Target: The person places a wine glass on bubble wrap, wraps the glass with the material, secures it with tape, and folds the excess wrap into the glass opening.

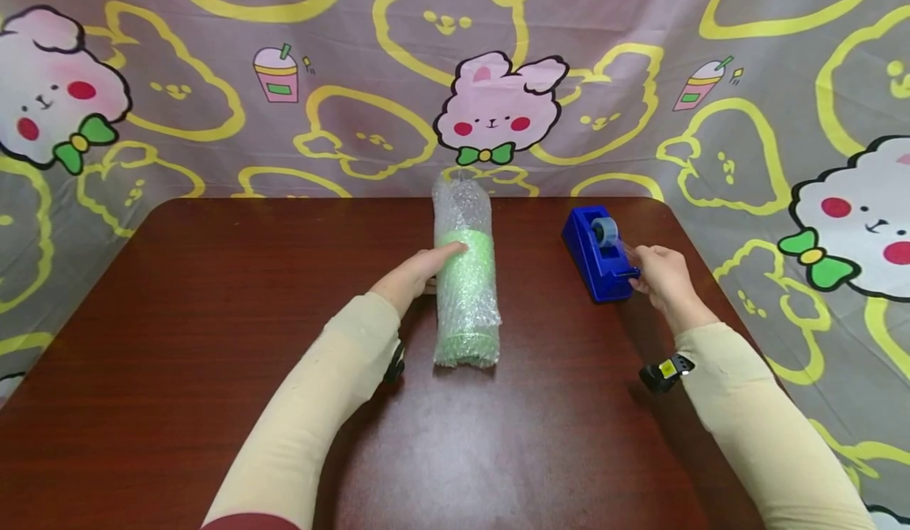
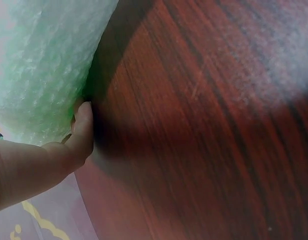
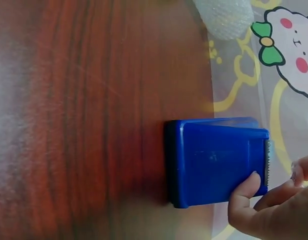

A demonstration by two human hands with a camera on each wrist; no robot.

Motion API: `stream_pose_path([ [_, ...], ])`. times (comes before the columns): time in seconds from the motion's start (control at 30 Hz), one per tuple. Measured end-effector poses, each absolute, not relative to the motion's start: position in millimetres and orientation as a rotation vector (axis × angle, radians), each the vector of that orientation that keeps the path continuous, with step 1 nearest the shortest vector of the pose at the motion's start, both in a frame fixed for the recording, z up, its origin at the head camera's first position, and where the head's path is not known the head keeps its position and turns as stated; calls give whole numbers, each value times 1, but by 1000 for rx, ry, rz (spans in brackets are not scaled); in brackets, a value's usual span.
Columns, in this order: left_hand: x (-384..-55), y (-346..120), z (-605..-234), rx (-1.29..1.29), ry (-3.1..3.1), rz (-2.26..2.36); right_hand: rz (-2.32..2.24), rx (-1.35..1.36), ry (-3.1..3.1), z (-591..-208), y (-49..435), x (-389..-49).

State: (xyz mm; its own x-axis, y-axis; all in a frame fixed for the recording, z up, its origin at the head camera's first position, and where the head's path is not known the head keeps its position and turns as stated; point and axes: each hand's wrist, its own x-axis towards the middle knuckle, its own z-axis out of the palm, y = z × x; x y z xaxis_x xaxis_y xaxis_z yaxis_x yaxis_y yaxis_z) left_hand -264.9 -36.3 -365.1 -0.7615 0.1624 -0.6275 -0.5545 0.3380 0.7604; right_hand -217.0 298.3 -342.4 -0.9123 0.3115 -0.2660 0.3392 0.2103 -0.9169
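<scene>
The bubble wrap [image 1: 465, 309] is bumpy plastic, the tape dispenser [image 3: 211, 162] smooth plastic, its blade [image 3: 268, 162] metallic, the tabletop [image 1: 455, 451] glossy wood-grain, the backdrop [image 1: 626, 9] cloth.

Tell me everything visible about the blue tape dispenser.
The tape dispenser looks like glossy blue plastic, with a roll of clear tape in its top and a serrated cutting edge at its near end. It sits upright on the table, right of the bubble-wrapped bundle. A strip runs from the roll to the right hand, which seems to touch its front.
</scene>
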Motion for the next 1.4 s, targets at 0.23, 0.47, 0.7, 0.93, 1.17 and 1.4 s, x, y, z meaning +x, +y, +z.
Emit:
stream_pose_path([
  [0.23,-264,-36,-366,-334,1975,1488,-2048,713,2299,-345,299,-211],
  [0.47,-264,-36,-365,-338,1978,1498,-2263,700,2138,-348,299,-208],
  [0.7,-263,-36,-365,-343,1970,1498,-2415,685,2052,-350,297,-205],
  [0.93,-263,-36,-366,-345,1974,1505,-2512,658,1922,-350,298,-201],
  [1.17,-261,-37,-367,-329,1975,1507,-2237,786,2013,-343,302,-191],
  [1.4,-260,-35,-363,-323,1978,1518,-2045,723,1980,-345,307,-186],
])
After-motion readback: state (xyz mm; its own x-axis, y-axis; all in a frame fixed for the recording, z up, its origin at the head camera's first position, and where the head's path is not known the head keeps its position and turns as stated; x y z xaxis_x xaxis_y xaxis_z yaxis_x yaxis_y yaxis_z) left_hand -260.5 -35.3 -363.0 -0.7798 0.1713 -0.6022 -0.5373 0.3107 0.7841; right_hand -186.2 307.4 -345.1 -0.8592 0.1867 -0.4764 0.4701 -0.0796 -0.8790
